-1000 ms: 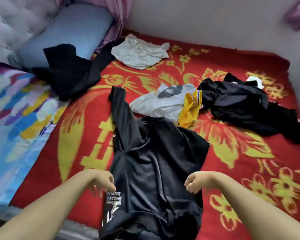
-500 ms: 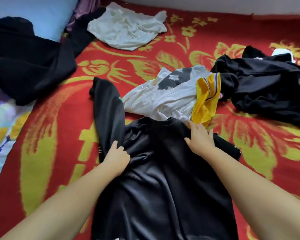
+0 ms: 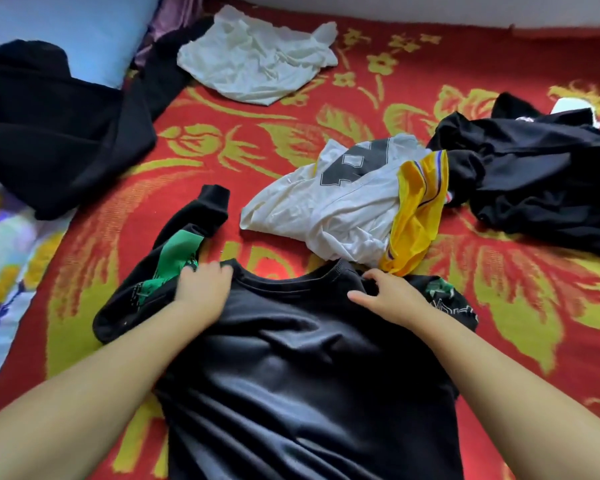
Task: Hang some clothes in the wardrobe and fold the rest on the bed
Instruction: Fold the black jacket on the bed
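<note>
So the bed (image 3: 284, 143) fills pretty much the whole view, covered in a red blanket with yellow flowers. Biggest thing on it is the black shirt (image 3: 305, 375), spread flat from the centre down to 6 o'clock, collar pointing up toward 12. Its left sleeve is bunched out at 9 o'clock with a green print showing, and the right sleeve is tucked at 3 o'clock, also with a bit of print.

At 10 o'clock there's a black garment (image 3: 59, 140) heaped half on a blue pillow (image 3: 94, 32). At 2 o'clock sits a black pile (image 3: 541, 181), crumpled, well apart from the shirt. Just above the collar, around 1 o'clock, is a white jersey (image 3: 333, 202) with a dark number, and a yellow garment (image 3: 420, 209) lies touching its right edge, its lower end right beside the shirt's right shoulder. Up at 12 o'clock there's a white top (image 3: 257, 60), wrinkled. A multicoloured sheet (image 3: 7, 251) shows along the 9 o'clock edge.

Left hand (image 3: 203, 292) sits on the shirt's left shoulder by the collar; it's blurry, fingers look curled down into the fabric, but I can't tell if they're actually gripping. Right hand (image 3: 388, 296) is on the right shoulder, fingers bent and pinching the cloth near the collar.
</note>
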### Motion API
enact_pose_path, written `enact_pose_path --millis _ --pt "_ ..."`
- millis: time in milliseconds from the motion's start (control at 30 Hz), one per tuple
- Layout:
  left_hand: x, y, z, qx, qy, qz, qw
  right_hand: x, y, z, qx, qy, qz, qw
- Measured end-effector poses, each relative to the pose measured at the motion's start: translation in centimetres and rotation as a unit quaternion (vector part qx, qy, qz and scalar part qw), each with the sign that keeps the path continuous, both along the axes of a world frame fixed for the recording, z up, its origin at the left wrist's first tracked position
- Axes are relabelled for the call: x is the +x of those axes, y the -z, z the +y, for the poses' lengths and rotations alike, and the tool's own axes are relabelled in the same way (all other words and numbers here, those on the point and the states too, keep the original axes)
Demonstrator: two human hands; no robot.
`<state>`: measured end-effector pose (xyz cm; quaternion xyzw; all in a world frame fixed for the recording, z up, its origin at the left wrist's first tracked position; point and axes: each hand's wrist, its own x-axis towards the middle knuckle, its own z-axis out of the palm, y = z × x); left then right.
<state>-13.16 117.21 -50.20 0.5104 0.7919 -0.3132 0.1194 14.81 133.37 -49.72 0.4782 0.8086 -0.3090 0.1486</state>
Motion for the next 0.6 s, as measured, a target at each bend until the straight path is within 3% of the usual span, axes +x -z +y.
enact_pose_path --millis 67,200,333,500,600 --pt "1.4 1.8 1.1 0.082 -0.007 -0.012 0.997 -1.4 0.3 0.0 0.015 0.021 0.020 0.999" --pt "0.3 4.0 0.7 0.083 -0.204 -0.158 0.963 -2.0 0.6 -0.5 -0.002 0.024 0.012 1.000" --pt "-0.1 4.0 -1.1 0.159 -0.227 -0.211 0.937 -0.7 -0.6 -1.4 -0.041 0.056 0.102 0.992" --pt "-0.5 0.1 -2.1 0.343 -0.241 -0.340 0.842 2.6 -4.8 -1.1 -0.110 0.026 0.088 0.990" --pt "-1.2 -6.4 -1.7 0.423 -0.215 -0.379 0.795 3.7 -10.1 0.4 -0.050 0.068 0.129 0.988"
